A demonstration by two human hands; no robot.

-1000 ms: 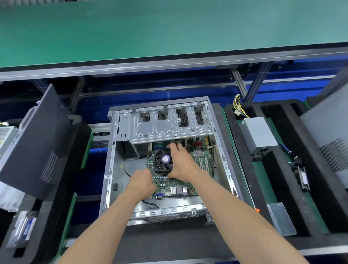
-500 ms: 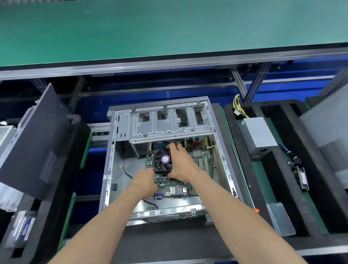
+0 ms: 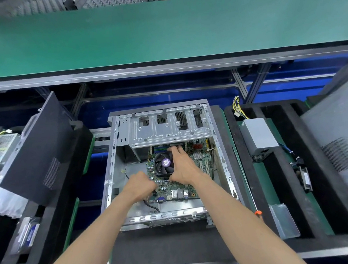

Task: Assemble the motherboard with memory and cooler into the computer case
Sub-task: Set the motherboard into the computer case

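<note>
Motherboard [image 3: 178, 190] lies inside the open computer case [image 3: 110, 177], under both hands. Right hand [image 3: 182, 166] grips the black cooler fan [image 3: 164, 163] by its right edge; left hand [image 3: 141, 185] curls round the board's left edge.

Both forearms reach forward, left grip [image 3: 141, 186] curled, right grip [image 3: 182, 165] spread.
</note>
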